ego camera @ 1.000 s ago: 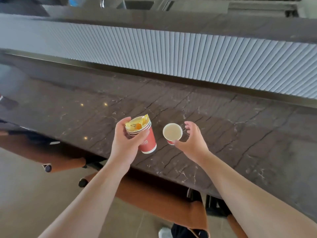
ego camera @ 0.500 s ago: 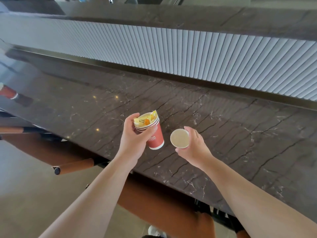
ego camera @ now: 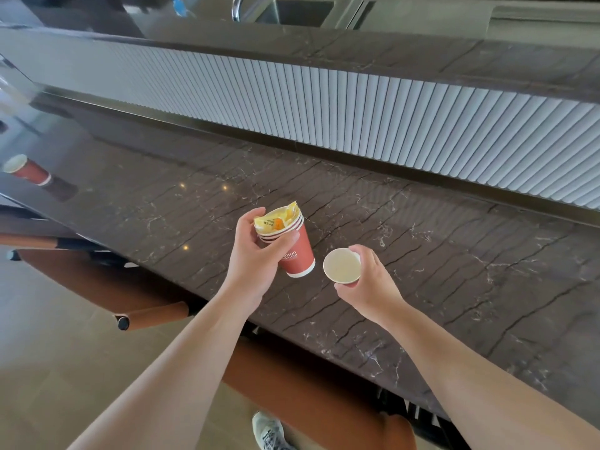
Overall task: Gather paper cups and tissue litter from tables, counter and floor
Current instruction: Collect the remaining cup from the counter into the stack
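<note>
Partly covered by the left hand (ego camera: 251,258): printed lettering on the stacked red paper cups (ego camera: 297,251). Cut by the frame at 6 o'clock: a grey sneaker (ego camera: 269,431). Blurred at 9 o'clock: a lone red cup (ego camera: 27,169). Wrapper (ego camera: 276,219) print too small to read.

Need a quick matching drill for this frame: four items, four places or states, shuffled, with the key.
Things:
1. stack of red cups
2. single cup
3. yellow wrapper
4. far cup

Places or states:
A. stands alone on the counter, far left
B. gripped by the left hand
C. stuffed into the top cup of the stack
D. held by the right hand, looks empty

Pairs: 1-B, 2-D, 3-C, 4-A
</note>
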`<move>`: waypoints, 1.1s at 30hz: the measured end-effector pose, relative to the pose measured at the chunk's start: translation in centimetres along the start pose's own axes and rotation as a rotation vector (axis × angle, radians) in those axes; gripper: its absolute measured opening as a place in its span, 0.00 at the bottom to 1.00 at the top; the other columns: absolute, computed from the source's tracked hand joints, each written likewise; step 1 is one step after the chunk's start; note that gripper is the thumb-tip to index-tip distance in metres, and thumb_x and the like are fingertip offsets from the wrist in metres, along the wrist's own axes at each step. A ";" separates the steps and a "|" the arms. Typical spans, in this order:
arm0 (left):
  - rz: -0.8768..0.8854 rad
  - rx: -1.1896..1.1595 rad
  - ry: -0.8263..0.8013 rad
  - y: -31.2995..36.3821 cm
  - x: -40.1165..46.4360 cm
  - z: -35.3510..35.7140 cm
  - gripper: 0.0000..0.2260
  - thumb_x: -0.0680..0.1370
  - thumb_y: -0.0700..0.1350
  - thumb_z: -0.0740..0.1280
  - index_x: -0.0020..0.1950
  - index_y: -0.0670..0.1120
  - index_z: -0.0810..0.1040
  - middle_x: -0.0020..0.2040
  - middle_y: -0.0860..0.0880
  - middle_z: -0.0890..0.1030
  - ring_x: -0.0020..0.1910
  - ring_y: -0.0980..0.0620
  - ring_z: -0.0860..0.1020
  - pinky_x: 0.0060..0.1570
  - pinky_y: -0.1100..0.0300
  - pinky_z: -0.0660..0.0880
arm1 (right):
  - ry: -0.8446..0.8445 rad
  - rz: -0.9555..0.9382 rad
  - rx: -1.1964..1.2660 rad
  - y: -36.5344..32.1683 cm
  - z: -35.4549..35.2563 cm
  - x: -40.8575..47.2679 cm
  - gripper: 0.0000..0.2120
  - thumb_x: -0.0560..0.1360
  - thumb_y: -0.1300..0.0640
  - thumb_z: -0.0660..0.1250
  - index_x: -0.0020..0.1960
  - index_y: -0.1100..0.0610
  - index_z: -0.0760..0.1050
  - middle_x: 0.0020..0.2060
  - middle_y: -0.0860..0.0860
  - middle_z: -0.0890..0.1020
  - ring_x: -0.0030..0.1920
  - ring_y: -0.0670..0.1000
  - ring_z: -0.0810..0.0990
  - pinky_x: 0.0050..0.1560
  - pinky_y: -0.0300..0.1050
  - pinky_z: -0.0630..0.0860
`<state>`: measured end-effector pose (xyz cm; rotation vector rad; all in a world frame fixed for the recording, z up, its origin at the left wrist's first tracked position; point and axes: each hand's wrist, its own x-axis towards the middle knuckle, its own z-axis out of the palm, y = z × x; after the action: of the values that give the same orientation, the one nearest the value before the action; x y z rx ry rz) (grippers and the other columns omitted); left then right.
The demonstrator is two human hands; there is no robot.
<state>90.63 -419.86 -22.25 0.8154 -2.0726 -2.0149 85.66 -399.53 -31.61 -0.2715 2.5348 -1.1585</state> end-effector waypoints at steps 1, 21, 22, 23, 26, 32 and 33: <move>0.006 -0.014 -0.001 0.2 0.0 -0.1 0.34 0.62 0.56 0.79 0.66 0.61 0.71 0.52 0.62 0.83 0.52 0.62 0.82 0.43 0.68 0.78 | 0.005 -0.012 0.003 -0.5 0.1 0.0 0.34 0.67 0.53 0.74 0.69 0.47 0.63 0.60 0.41 0.70 0.60 0.49 0.72 0.50 0.43 0.68; 0.118 -0.091 0.033 2.6 -3.3 -6.6 0.35 0.63 0.53 0.81 0.67 0.60 0.72 0.60 0.55 0.82 0.59 0.55 0.81 0.56 0.54 0.81 | -0.106 -0.284 0.139 -12.7 3.2 -2.8 0.42 0.65 0.48 0.76 0.72 0.44 0.58 0.62 0.43 0.73 0.59 0.45 0.76 0.52 0.34 0.74; 0.116 -0.088 0.038 2.6 -3.4 -7.2 0.34 0.63 0.54 0.81 0.66 0.62 0.72 0.59 0.57 0.82 0.59 0.56 0.82 0.55 0.55 0.81 | -0.107 -0.296 0.151 -13.4 3.5 -2.9 0.42 0.64 0.48 0.76 0.72 0.44 0.58 0.62 0.43 0.74 0.59 0.45 0.76 0.51 0.33 0.74; 0.111 -0.079 0.039 2.6 -3.6 -7.8 0.33 0.63 0.54 0.82 0.65 0.64 0.73 0.58 0.59 0.82 0.59 0.57 0.82 0.53 0.57 0.81 | -0.109 -0.308 0.161 -14.1 3.7 -3.0 0.42 0.65 0.49 0.77 0.72 0.44 0.58 0.62 0.43 0.74 0.59 0.45 0.76 0.53 0.35 0.75; 0.088 -0.059 0.045 2.4 -4.4 -9.4 0.31 0.63 0.54 0.82 0.62 0.68 0.75 0.57 0.61 0.83 0.57 0.59 0.82 0.49 0.63 0.80 | -0.126 -0.355 0.198 -16.5 4.4 -3.1 0.41 0.65 0.50 0.78 0.72 0.45 0.60 0.61 0.41 0.75 0.59 0.43 0.77 0.53 0.37 0.77; 0.065 -0.093 0.121 2.7 -6.3 -13.2 0.29 0.61 0.52 0.83 0.58 0.65 0.76 0.57 0.57 0.84 0.57 0.55 0.83 0.51 0.59 0.80 | -0.216 -0.474 0.243 -20.8 6.2 -4.3 0.43 0.64 0.50 0.78 0.72 0.46 0.59 0.62 0.42 0.75 0.60 0.42 0.77 0.54 0.36 0.76; 0.063 -0.097 0.123 2.9 -6.7 -13.8 0.30 0.61 0.51 0.83 0.59 0.64 0.76 0.57 0.56 0.84 0.57 0.55 0.83 0.51 0.59 0.80 | -0.233 -0.495 0.247 -21.4 6.5 -4.6 0.44 0.64 0.50 0.78 0.73 0.45 0.58 0.63 0.42 0.75 0.60 0.42 0.76 0.55 0.36 0.76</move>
<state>101.78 -429.03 -16.34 0.8240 -1.8954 -1.9624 93.04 -416.50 -18.27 -0.9482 2.1506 -1.4955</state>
